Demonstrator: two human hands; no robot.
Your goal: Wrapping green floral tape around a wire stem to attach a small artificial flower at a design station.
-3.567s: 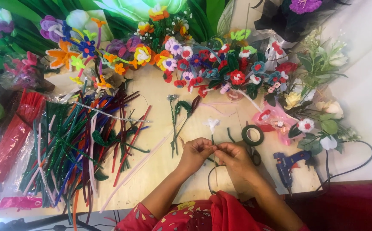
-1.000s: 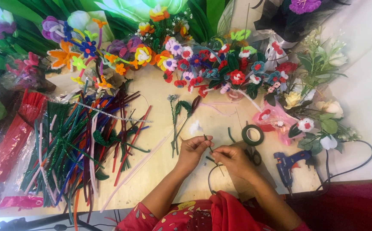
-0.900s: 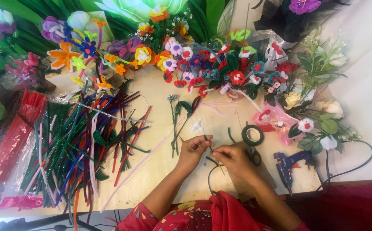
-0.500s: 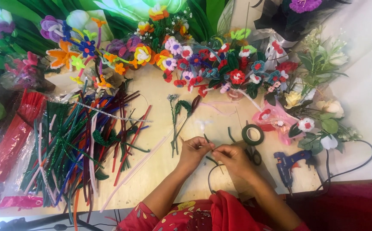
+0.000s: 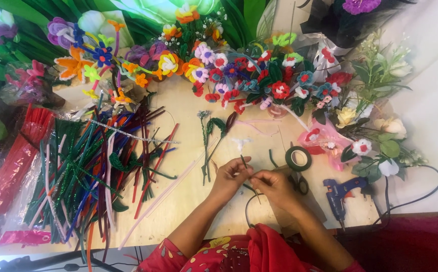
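Hands are meeting over the middle of the wooden table (image 5: 189,196), close to the near edge. The left hand (image 5: 230,177) is pinching a thin dark stem (image 5: 243,162) between thumb and fingers, and the stem is pointing up and away from the person, its top end near a small white flower (image 5: 240,143) that is lying on the table. The right hand (image 5: 273,184) is closing its fingertips on the same stem just beside the left thumb, so both hands are gripping it and are almost touching. A thin dark wire (image 5: 249,209) is curving on the table under the wrists. Just beyond the right hand, a roll of green tape (image 5: 298,158) is lying flat, and black scissors (image 5: 298,182) are lying between the roll and the right hand. A blue glue gun (image 5: 341,193) is resting further right, with its black cable (image 5: 420,194) running along the table edge. To the left of the hands, two green stems with small heads (image 5: 210,138) are lying side by side. Further left, a big pile of pipe cleaners (image 5: 93,171) in many colours is spreading over the table, and a red pack (image 5: 15,161) is lying beside it. Finished flowers (image 5: 249,75) are standing in a row at the far side.
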